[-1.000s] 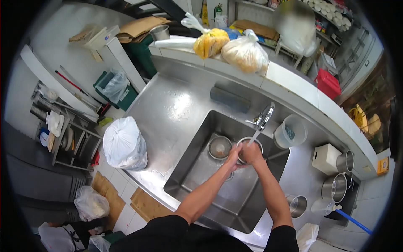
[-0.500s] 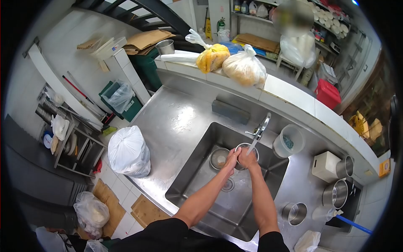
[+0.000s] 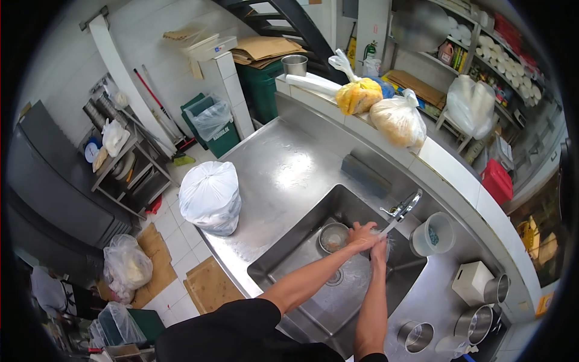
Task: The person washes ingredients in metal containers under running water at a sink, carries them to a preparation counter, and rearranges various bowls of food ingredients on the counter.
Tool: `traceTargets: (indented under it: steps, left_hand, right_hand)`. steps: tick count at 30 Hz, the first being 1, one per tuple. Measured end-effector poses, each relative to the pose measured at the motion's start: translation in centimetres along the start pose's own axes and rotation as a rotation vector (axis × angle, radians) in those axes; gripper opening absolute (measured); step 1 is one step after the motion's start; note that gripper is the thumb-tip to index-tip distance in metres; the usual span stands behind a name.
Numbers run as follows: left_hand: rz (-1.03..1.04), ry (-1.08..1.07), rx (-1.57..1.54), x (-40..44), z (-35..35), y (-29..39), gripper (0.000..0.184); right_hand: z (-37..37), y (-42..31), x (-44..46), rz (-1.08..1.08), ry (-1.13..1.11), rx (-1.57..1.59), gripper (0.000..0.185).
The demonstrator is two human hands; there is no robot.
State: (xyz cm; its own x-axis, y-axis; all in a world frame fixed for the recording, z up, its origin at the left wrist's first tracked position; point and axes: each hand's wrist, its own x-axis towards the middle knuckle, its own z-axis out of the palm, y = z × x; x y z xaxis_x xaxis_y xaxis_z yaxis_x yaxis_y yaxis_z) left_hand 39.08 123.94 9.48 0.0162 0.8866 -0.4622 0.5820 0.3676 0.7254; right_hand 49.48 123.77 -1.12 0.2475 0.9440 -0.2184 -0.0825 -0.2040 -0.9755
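Both hands are together inside the steel sink (image 3: pixel 301 283), under water running from the faucet (image 3: pixel 410 205). My left hand (image 3: pixel 363 236) has its fingers spread and bent near the stream. Against it is my right hand (image 3: pixel 379 248), its fingers blurred by splashing water. Whatever lies beneath the hands is mostly hidden; only a bit of dark rim shows there. A round steel pot (image 3: pixel 333 238) with a little reddish matter in it sits in the sink, just left of my left hand.
Right of the sink stand a clear plastic tub (image 3: pixel 433 235), a white box (image 3: pixel 471 282) and several steel pots (image 3: pixel 416 336). A tied white bag (image 3: pixel 210 198) rests on the left counter. Bagged food (image 3: pixel 398 120) lies on the tiled ledge (image 3: pixel 449 163).
The view has swung, shifting the scene rightward and down. The steel vessel seen between my hands is now mostly hidden. My left fingers have spread, and water splashes around my right hand.
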Motion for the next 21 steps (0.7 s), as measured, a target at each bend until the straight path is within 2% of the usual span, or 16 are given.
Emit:
traceTargets:
  steps: [1,2,4,5,6,8,12,13,14,18,20,21]
  left_hand:
    - [0.049,0.004,0.052,-0.5,-0.2,0.7,0.073]
    - [0.044,0.01,0.05,-0.9,-0.5,1.3,0.073]
    - [0.181,-0.041,0.223,-1.8,-1.1,2.3,0.071]
    - [0.242,-0.037,0.276,-1.9,-1.2,2.6,0.063]
    - [0.238,-0.034,0.276,-1.8,-1.2,2.6,0.063]
    - [0.381,-0.059,0.379,-1.4,-1.1,2.5,0.054]
    - [0.476,-0.109,0.271,0.8,-0.3,2.2,0.046]
    - [0.597,-0.155,0.284,1.4,0.2,2.1,0.043]
    - [0.721,-0.201,0.296,2.0,0.8,2.2,0.04]
    - [0.787,-0.397,0.171,2.5,2.1,3.2,0.034]
    - [0.768,-0.361,0.181,2.5,2.4,3.0,0.036]
    - [0.748,-0.33,0.199,2.3,2.0,2.8,0.038]
  right_hand:
    - [-0.2,-0.2,-0.3,0.0,-0.008,-0.002,0.038]
    - [-0.6,-0.5,-0.5,0.07,-0.02,0.137,0.041]
    - [-1.3,-0.9,-1.4,0.216,-0.039,0.415,0.048]
    - [-1.7,-1.0,-1.9,0.3,-0.025,0.508,0.046]
    - [-1.9,-0.6,-2.6,0.303,-0.029,0.508,0.046]
    - [-2.3,0.0,-3.8,0.298,-0.204,0.852,0.045]
    - [0.6,-5.0,-9.3,0.13,-0.214,1.144,0.046]
    - [-0.1,-3.3,-9.7,0.17,-0.227,1.228,0.047]
    - [-0.4,-1.9,-9.6,0.168,-0.223,1.229,0.047]
    - [-0.6,-1.3,-10.5,0.177,-0.186,1.364,0.048]
    - [-1.1,-0.6,-10.2,0.189,-0.188,1.376,0.048]
    - [-1.5,-0.1,-9.7,0.128,-0.216,1.254,0.049]
